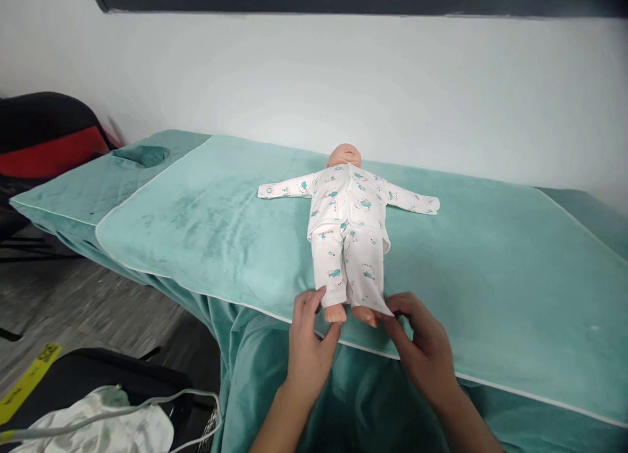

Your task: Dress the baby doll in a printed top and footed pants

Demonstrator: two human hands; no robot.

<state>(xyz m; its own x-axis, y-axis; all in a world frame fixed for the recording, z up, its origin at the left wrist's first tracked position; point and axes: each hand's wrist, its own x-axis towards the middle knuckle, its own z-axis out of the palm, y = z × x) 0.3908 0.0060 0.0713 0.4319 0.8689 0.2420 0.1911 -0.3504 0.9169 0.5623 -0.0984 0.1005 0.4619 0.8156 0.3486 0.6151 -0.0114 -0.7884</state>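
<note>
A baby doll [345,155] lies on its back on the teal bed cover, head toward the wall and arms spread. It wears a white printed jacket [348,195] and matching trousers [364,260]. Both bare feet stick out at the trouser cuffs. My left hand [311,345] is beside the foot on the left, fingertips touching that cuff and thumb apart near the toes. With thumb and forefinger, my right hand [424,345] pinches the other cuff's outer corner, pulled out sideways from the foot.
The padded bed [490,276] stands along a white wall and has a face hole [142,155] at its left end. A black chair with red [53,152] stands beyond that end. White cloth [112,427] and a pale cable [186,392] lie on a black seat at lower left.
</note>
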